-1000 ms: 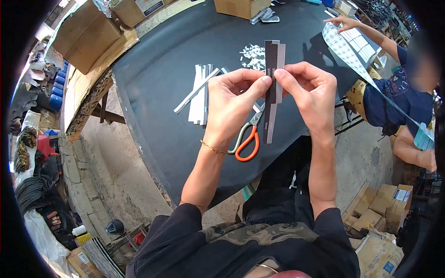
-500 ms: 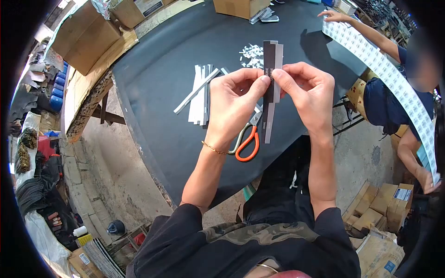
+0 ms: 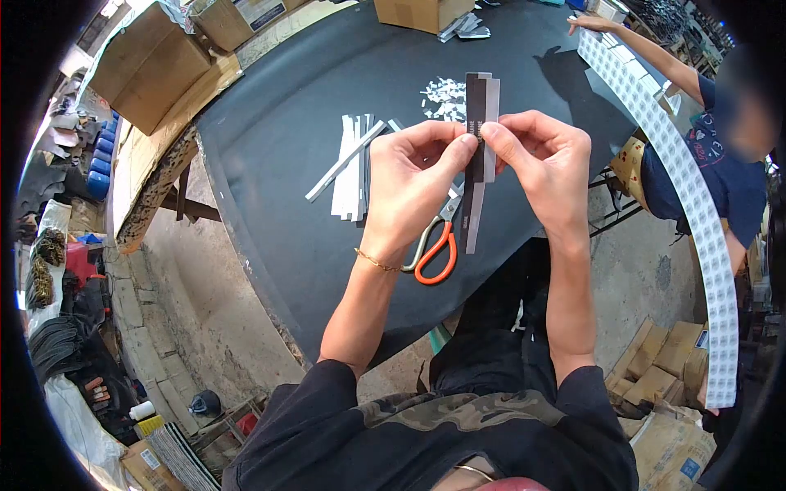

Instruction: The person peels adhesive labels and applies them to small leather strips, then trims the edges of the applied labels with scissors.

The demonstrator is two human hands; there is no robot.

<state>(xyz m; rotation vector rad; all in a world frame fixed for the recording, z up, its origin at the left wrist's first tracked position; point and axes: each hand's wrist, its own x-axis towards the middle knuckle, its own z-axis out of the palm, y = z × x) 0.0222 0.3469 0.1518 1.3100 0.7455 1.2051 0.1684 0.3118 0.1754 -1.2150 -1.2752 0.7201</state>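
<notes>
Dark and grey printed label strips [image 3: 476, 176] are held upright above the table, overlapping and unevenly aligned. My left hand [image 3: 416, 170] pinches them from the left, thumb on the front. From the other side my right hand [image 3: 542, 164] pinches the paler strips, its thumb close to the left one. Below them lie scissors [image 3: 438, 260] with one orange handle, their blades partly hidden by my left hand. A pile of loose white and dark strips [image 3: 350, 172] rests left of that hand. Small white clippings [image 3: 442, 102] are scattered behind the held strips.
The black-topped table [image 3: 278, 147] has a cardboard box [image 3: 409, 12] and grey strips [image 3: 467, 31] at its far edge. On the right, another person [image 3: 704, 164] holds a long white printed sheet [image 3: 663, 139]. Cardboard boxes [image 3: 671, 360] stand on the floor at right.
My hands and the label strips stay almost still. The other person's long white sheet has swung inward and down, its lower end now nearer the floor boxes.
</notes>
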